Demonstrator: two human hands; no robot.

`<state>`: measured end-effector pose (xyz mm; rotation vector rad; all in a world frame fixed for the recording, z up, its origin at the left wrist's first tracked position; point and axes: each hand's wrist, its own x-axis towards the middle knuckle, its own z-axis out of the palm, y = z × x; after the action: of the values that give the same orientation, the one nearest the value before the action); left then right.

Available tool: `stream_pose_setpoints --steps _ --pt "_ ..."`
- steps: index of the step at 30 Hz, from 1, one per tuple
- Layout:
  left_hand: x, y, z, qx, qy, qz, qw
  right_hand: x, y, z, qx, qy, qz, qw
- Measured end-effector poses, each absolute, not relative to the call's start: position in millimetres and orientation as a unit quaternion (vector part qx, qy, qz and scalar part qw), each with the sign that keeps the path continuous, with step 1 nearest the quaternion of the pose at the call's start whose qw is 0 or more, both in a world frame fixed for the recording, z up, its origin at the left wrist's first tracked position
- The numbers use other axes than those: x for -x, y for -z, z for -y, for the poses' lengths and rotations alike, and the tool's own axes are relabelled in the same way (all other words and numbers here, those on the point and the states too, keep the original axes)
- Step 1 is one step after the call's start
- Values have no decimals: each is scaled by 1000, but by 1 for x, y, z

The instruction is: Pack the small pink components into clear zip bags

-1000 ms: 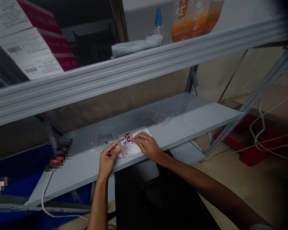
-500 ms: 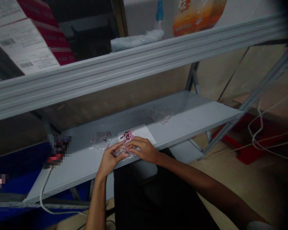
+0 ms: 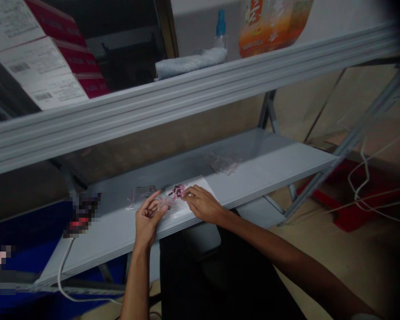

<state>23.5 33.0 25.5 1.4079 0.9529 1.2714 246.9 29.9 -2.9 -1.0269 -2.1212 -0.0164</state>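
A small clear plastic bag (image 3: 165,202) is pinched between the thumb and fingers of my left hand (image 3: 149,217), just above the front part of the shelf. Beside it, a white sheet of paper (image 3: 202,183) carries a small pile of dark red and pink beads (image 3: 179,191). My right hand (image 3: 202,203) reaches in from the right with its fingers drawn together, the tips at the right side of the pile. Whatever lies between those fingertips is too small to make out.
More clear bags lie on the grey shelf, one group (image 3: 224,163) behind to the right and another bag (image 3: 143,192) to the left. An upper shelf edge (image 3: 186,89) crosses overhead, bearing boxes, a spray bottle (image 3: 221,29) and a wrapped roll. A white cable (image 3: 60,275) hangs at left.
My hands have moved apart. The left keeps the plastic bag and has tilted it up, while the right has left the bag and gone to the beads.
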Motion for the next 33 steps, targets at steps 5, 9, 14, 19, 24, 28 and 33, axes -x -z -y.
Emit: stream_pose_setpoints --steps 5,9,14,19,24,28,33 --pt "-22 -26 -34 -559 -526 -383 514 -245 2 -29 414 3 827 381" --pt "-23 -28 -32 -563 -502 -398 522 -245 2 -30 435 -30 817 378" --pt "-24 -31 -31 -592 -476 -380 528 -244 3 -32 462 -54 801 377" --pt "-24 -26 -33 -625 -443 -383 515 -245 -1 -32 438 -87 793 414" --pt "-30 -22 -33 -681 -388 -396 479 -244 -11 -21 362 -193 765 497" --pt "-33 -22 -31 -699 -363 -391 477 -239 -11 -15 336 -203 779 490" --pt "-34 -25 -31 -684 -403 -389 468 -244 -5 -23 340 -178 779 495"
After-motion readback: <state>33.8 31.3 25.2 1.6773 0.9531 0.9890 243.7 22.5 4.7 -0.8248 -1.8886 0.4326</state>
